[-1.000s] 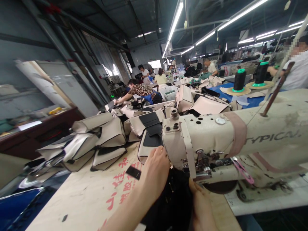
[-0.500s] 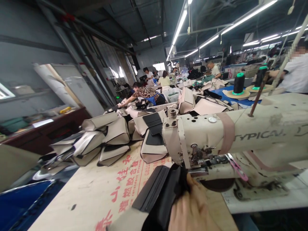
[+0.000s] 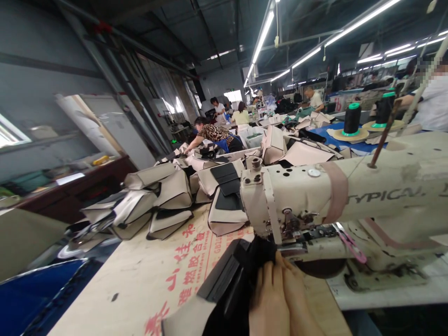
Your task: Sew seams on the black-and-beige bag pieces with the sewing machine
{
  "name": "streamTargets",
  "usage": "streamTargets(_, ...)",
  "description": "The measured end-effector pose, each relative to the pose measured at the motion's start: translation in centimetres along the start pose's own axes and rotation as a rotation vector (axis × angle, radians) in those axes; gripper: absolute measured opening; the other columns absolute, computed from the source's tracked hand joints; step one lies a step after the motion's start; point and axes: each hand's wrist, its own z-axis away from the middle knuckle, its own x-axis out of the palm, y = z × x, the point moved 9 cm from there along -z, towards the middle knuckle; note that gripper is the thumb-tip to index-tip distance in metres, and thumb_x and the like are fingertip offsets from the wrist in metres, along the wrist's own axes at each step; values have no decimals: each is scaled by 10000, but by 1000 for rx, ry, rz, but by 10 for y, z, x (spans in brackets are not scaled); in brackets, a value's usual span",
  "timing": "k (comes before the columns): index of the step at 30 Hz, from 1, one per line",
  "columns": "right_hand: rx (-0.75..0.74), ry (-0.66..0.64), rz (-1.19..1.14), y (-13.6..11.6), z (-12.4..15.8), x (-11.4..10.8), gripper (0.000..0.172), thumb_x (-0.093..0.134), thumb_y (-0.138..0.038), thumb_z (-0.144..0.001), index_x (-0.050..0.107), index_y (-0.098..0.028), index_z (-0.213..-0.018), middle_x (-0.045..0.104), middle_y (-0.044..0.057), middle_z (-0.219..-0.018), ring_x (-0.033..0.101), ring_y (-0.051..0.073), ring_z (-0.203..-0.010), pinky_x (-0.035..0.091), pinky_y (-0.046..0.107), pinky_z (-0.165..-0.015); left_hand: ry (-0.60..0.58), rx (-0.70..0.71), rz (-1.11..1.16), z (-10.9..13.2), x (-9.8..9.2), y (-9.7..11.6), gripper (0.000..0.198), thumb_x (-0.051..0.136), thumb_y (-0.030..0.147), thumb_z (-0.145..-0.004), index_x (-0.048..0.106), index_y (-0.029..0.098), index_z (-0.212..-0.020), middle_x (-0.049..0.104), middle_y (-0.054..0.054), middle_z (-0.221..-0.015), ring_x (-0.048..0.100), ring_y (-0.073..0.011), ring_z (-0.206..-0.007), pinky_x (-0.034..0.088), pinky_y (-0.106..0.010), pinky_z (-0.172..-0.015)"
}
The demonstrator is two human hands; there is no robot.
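Head view: left hand (image 3: 269,298) and right hand (image 3: 297,298) apparently bunched against bag (image 3: 220,273) near sewing machine (image 3: 294,189); closure and hold couldn't be told.

Hands (image 3: 271,294): close together on bag (image 3: 222,270), grip unclear
Bag: black-beige, at sewing machine's (image 3: 297,186) needle end
Bag pile (image 3: 173,191): left of sewing machine
Thread cones (image 3: 352,120): behind sewing machine
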Motion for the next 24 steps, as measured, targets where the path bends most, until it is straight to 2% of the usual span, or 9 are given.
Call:
streamTargets(3, 52, -13, -41, 8, -3, 0, 424, 717, -520, -550, 680, -112, -660, 655, 55, -670, 580, 184, -691, 458, 238, -618, -135, -126, -103, -5, 19, -17, 373, 366, 114, -843, 546, 57, -1165, 591, -183, -1167, 572, -284, -1054, 500, -388, -855)
streamTargets(6, 101, -16, -69, 17, -5, -1, 460, 737, -494, -539, 692, -92, -758, 664, 66, -715, 584, 183, -698, 455, 233, -629, -283, -202, -41, -25, 23, -21, 446, 350, 307, -894, 533, 7, -1169, 611, -220, -1117, 588, -298, -1027, 503, -377, -832)
streamTargets(9, 156, -22, -90, 29, -6, -1, 504, 732, -509, -548, 688, -82, -810, 660, 71, -688, 579, 177, -628, 441, 230, -556, -389, -295, 33, -44, 20, -19, 501, 320, 419, -893, 641, 48, -991, 690, -190, -902, 658, -281, -846, 527, -338, -699)
streamTargets(11, 180, -23, -112, 35, -6, 0, 544, 703, -547, -576, 680, -85, -862, 658, 69, -683, 579, 177, -611, 429, 230, -525, -441, -346, 46, -50, 22, -19, 510, 303, 415, -897, 678, 76, -834, 700, -172, -789, 671, -271, -764, 518, -323, -642)
streamTargets(14, 197, -31, -136, 40, -7, 1, 591, 687, -577, -582, 670, -88, -915, 657, 69, -682, 589, 190, -635, 431, 234, -529, -424, -393, 76, -49, 28, -23, 506, 260, 375, -911, 676, 116, -785, 700, -143, -769, 672, -259, -743, 498, -314, -606)
streamTargets(19, 211, -71, -148, 39, -9, 1, 565, 722, -540, -552, 683, -90, -891, 665, 86, -728, 603, 226, -733, 454, 249, -589, -331, -455, 111, -42, 31, -30, 422, 280, 386, -904, 627, 146, -905, 688, -121, -860, 655, -256, -814, 473, -311, -618)
streamTargets(24, 193, -69, -130, 36, -11, -2, 533, 723, -545, -546, 694, -103, -842, 665, 69, -716, 595, 215, -733, 448, 245, -607, -367, -496, 125, -48, 35, -31, 385, 310, 373, -889, 599, 120, -914, 685, -137, -855, 656, -256, -796, 447, -301, -597)
